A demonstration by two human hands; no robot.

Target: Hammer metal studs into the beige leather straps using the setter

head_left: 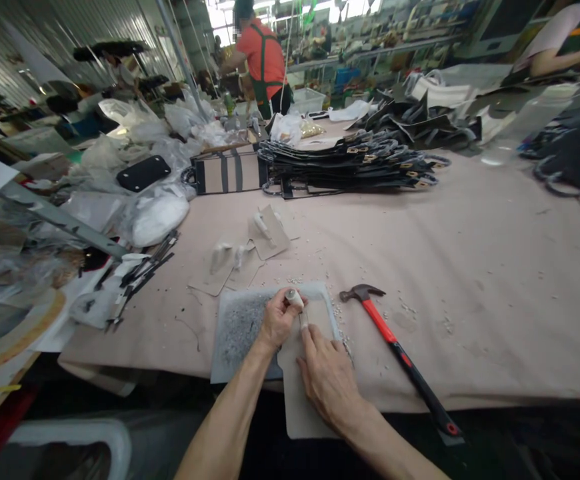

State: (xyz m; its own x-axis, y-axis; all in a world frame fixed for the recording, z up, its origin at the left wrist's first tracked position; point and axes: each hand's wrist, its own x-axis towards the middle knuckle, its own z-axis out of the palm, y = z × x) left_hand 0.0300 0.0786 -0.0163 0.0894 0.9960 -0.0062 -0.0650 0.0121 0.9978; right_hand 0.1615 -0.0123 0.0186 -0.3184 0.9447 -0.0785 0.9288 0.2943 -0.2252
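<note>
My left hand is closed around a short, white-wrapped punch-like tool with a round metal end facing up. It stands over a flat beige-grey panel with rounded corners. My right hand lies on this panel with fingers stretched forward, its fingertips beside a small pale strip at the tool's lower end. Under the panel is a pale board, its left part covered in dark punch marks. To the right rests a claw hammer with a red and black handle, touched by neither hand.
Beige panels with small plastic bags lie ahead. Behind them is a stack of black-edged pieces with handles. Plastic bags and a slanting metal bar are at left. Small bits litter the tabletop. A person in red stands beyond.
</note>
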